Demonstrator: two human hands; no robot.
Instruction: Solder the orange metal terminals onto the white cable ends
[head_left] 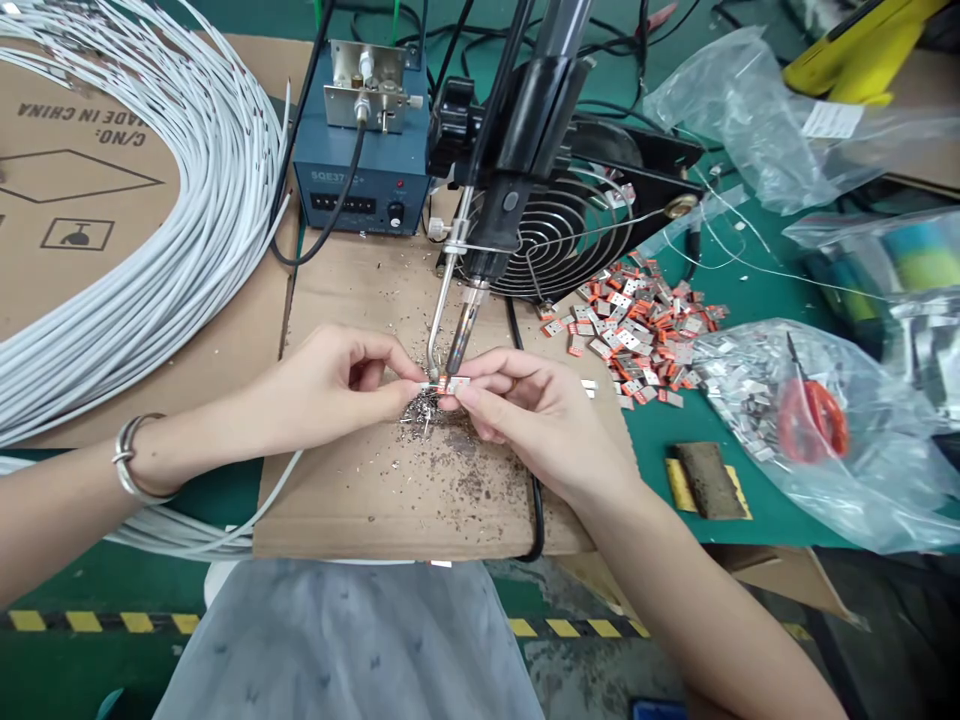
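Note:
Under the soldering iron tip point(459, 350), my left hand point(352, 385) pinches the end of a white cable point(283, 482), which trails down toward the lower left. My right hand point(525, 410) holds a small metal USB connector point(457, 384) with an orange insert between thumb and forefinger. Cable end and connector meet right below the tip, beside the thin bent feed tube point(441, 315). Solder bits point(424, 408) lie beneath the fingers on the cardboard point(330, 510). To the right is a heap of similar connectors point(637, 325).
A blue control box point(360, 180) and a round fan point(544, 235) stand behind the hands. A large coil of white cables point(217, 200) lies left. At right are a plastic bag point(885, 480) with connectors, red-handled scissors point(814, 420) and a brown sponge point(709, 480).

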